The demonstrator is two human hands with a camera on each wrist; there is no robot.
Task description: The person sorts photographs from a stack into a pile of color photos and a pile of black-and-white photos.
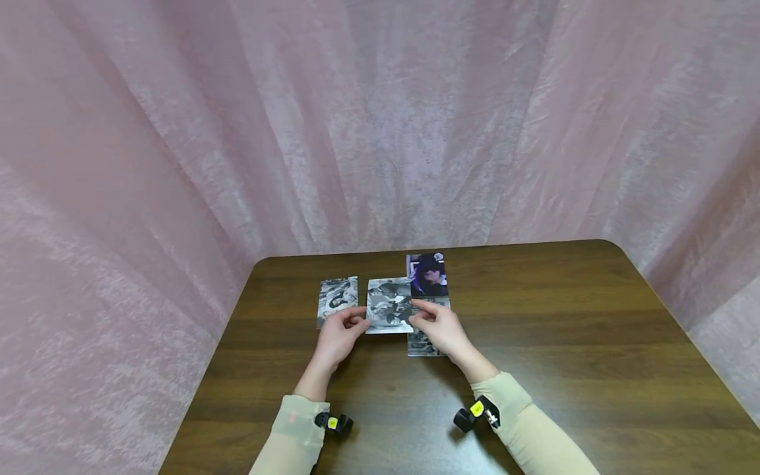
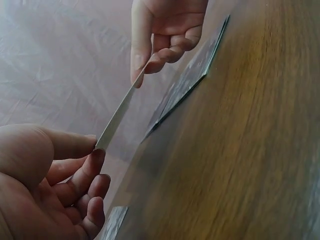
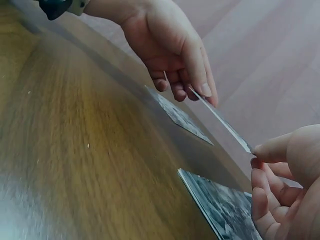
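Observation:
A black-and-white photo print (image 1: 388,305) is held up off the table between both hands. My left hand (image 1: 340,335) pinches its left edge between thumb and fingers, while the right hand (image 1: 442,328) pinches the right edge. In the left wrist view the lifted print (image 2: 119,117) shows nearly edge-on. Another black-and-white print (image 1: 338,295) lies on the table just beyond the left hand. Under and behind the right hand lie a purple-toned print (image 1: 429,274) and a black-and-white one (image 1: 423,346), partly hidden. The right wrist view shows a thin stack of prints (image 3: 220,202) there.
The brown wooden table (image 1: 570,343) has rounded far corners. Its back edge runs close behind the prints, and a pink curtain (image 1: 386,132) hangs beyond it. Each wrist wears a small black camera with a yellow label, the left one (image 1: 334,423) close over the tabletop.

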